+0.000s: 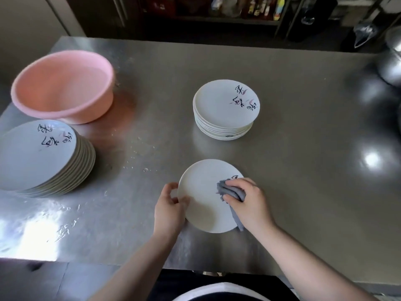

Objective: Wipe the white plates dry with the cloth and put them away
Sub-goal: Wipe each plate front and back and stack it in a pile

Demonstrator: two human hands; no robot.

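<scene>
A single white plate (pixel 202 192) is held just above the steel table (pixel 293 137), near its front edge. My left hand (pixel 169 209) grips the plate's left rim, thumb on top. My right hand (pixel 249 200) holds a bunched grey cloth (pixel 232 190) and presses it onto the plate's right side, covering most of the black writing there. A stack of white plates with black writing (pixel 225 105) stands farther back at the centre. A second, taller stack of plates (pixel 39 153) stands at the left edge.
A pink plastic basin (pixel 65 88) sits at the back left, behind the left stack. Water drops and wet streaks lie on the table between the left stack and the held plate. Shiny metal pots (pixel 392 66) stand at the far right.
</scene>
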